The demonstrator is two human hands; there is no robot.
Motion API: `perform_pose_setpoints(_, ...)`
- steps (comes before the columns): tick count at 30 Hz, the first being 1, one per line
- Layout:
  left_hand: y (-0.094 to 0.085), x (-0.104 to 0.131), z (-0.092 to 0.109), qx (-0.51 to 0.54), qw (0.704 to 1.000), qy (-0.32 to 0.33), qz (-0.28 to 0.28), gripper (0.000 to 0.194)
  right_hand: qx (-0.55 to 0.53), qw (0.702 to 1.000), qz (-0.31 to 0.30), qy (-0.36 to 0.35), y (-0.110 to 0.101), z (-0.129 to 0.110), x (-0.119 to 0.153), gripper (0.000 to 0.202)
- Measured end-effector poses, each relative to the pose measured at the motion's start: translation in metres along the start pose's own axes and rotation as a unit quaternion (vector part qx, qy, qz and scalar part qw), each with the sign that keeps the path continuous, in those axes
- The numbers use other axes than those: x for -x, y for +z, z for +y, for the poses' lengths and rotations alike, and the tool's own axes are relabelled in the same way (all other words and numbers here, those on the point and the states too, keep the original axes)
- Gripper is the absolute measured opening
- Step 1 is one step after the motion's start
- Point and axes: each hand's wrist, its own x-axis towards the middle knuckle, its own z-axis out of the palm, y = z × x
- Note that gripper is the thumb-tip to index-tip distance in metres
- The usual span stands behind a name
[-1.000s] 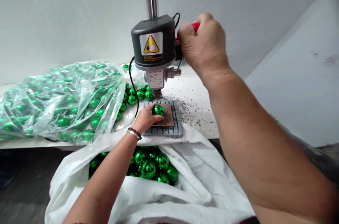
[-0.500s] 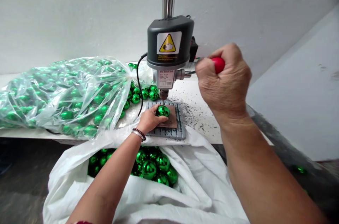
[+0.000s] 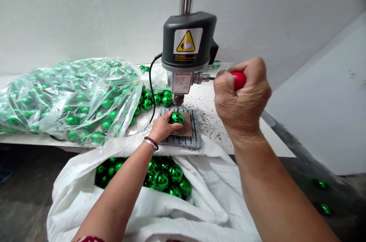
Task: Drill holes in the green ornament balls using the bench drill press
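Note:
My left hand (image 3: 163,126) is closed round a shiny green ball (image 3: 177,118), holding it on a brown pad (image 3: 187,129) on the drill's grey base (image 3: 183,142). The ball sits right under the chuck of a small bench drill (image 3: 188,39); the bit's tip is too small to tell whether it touches the ball. On the right, my right hand (image 3: 243,95) grips the red knob (image 3: 238,80) of the drill's lever.
A clear bag of green balls (image 3: 71,100) lies on the white table (image 3: 274,141) at left, beside loose balls. In front, a white sack (image 3: 211,181) holds more balls. Dark shavings lie right of the base; a black cable (image 3: 150,81) hangs left of the drill.
My right hand has moved down with the red knob. The drill appears slightly farther right and higher in view. My left hand still holds the ball on the pad.

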Motion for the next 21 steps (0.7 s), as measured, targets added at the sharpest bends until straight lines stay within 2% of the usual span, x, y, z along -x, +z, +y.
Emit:
perform_pose_setpoints(5, 0.001, 0.0, 0.0, 0.013, 1.0, -0.01, 0.008, 0.07, -0.017, 1.0, 0.018, 0.005, 0.001, -0.001, 0.008, 0.012)
perform_pose_setpoints(10, -0.001, 0.003, 0.003, 0.02, 1.0, -0.011, -0.003, 0.062, -0.014, 0.999, 0.033, 0.03, 0.002, -0.005, 0.017, 0.012)
perform_pose_setpoints(16, 0.0, 0.002, 0.002, 0.025, 0.999, -0.026, 0.0, 0.071, -0.031, 0.997, 0.054, 0.041, 0.005, -0.004, 0.025, 0.014)
perform_pose_setpoints(21, -0.001, 0.003, 0.0, 0.034, 0.999, -0.011, 0.001, 0.062, -0.038, 0.997, 0.055, 0.048, 0.006, 0.004, 0.04, 0.014)
